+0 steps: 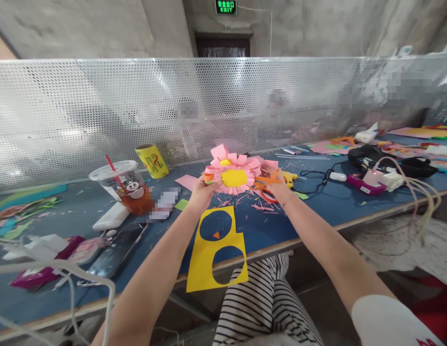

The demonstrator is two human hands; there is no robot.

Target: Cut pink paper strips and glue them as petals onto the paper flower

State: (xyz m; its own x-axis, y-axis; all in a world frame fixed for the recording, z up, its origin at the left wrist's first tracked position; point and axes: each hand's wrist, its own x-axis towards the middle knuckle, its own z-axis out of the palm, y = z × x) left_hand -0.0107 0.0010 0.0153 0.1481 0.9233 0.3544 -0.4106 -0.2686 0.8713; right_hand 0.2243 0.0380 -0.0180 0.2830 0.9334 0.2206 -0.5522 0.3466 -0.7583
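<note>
A pink paper flower with a yellow round centre is held up above the blue table. My left hand grips its left edge, fingers closed on the paper petals near a small orange and green piece. On the flower's right side, my right hand is closed around its edge, with orange paper strips by the fingers. Below lies a yellow sheet with two round holes, overhanging the table's front edge. A small orange triangle shows in the upper hole. Pink scraps are scattered under the flower.
At the left stand a drink cup with a red straw and a yellow can. A dark phone and white cables lie nearer. Black cables and a magenta device are at the right. A perforated screen lines the back.
</note>
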